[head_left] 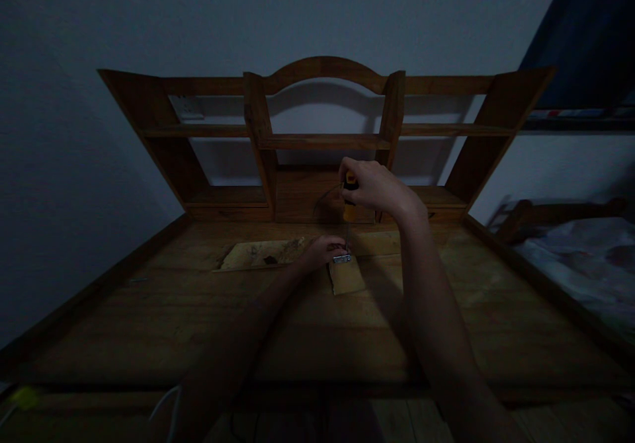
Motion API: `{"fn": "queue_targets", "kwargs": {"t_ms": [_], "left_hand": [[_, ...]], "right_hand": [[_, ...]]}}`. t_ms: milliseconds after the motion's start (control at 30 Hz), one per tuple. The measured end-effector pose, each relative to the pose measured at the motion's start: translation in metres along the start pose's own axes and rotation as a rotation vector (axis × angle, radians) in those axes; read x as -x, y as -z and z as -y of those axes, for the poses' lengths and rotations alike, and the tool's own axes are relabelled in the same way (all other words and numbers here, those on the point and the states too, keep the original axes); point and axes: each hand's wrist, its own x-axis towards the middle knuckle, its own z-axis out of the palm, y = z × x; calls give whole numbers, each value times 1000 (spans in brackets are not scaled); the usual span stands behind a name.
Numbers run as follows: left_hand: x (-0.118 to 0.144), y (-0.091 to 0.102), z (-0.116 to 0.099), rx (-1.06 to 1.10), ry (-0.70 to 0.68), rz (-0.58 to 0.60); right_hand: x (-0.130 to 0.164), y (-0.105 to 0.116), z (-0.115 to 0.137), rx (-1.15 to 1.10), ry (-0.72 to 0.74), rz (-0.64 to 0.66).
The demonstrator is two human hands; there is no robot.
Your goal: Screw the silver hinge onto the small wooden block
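A screwdriver (350,213) with a yellow and black handle stands nearly upright in my right hand (370,182), whose fingers are closed around the handle. Its thin shaft points down to a small silver metal piece (342,258), where the tip seems to meet it; the exact contact is too small to tell. My left hand (322,252) rests low on the desk, fingers pinching the far-left side of that metal piece. Under the metal piece lies a small tan, flat board (347,278), which looks like cardboard or thin wood.
The wooden desk (297,344) has a shelf unit (325,141) along its back, against the wall. A longer pale, stained strip (258,254) lies left of my left hand. A thin, small item (138,279) is farther left. A bed (575,244) stands at right.
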Motion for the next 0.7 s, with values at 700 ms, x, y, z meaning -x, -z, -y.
{"fn": "queue_targets", "kwargs": {"t_ms": [700], "left_hand": [[4,-15,5,-468,-126,-6]], "right_hand": [[9,22,-2,-55,4,-135]]}}
